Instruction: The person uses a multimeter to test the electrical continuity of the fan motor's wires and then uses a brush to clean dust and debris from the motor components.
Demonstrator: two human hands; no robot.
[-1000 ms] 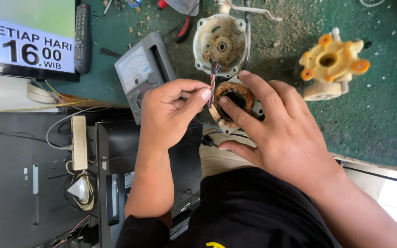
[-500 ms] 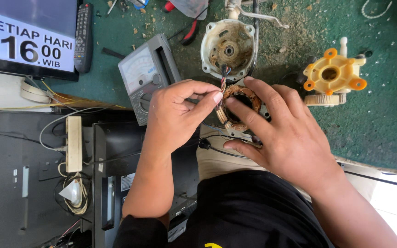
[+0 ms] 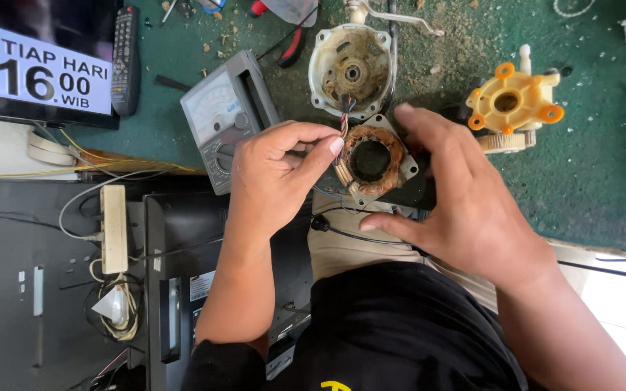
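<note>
A motor stator [image 3: 376, 161] with copper windings in a square metal frame is held over the near edge of the green bench. My right hand [image 3: 465, 199] cups it from the right, fingers spread around its frame. My left hand [image 3: 278, 177] pinches a bundle of thin coloured wires [image 3: 343, 124] at the stator's left edge, thumb and forefinger closed on them. Just beyond the stator lies a round white motor housing [image 3: 351, 69], dirty inside.
A grey analog multimeter [image 3: 224, 116] lies left of the hands. A yellow and orange plastic gear part [image 3: 512, 105] stands at the right. A screen [image 3: 34, 65] and a remote control [image 3: 124, 58] are at far left. Red-handled pliers [image 3: 291, 40] lie behind. Cables and a power strip [image 3: 114, 228] sit below the bench.
My right hand has opened its fingers and slid to the stator's right side, so the copper windings now show fully. My left hand keeps pinching the wires. The view has shifted slightly.
</note>
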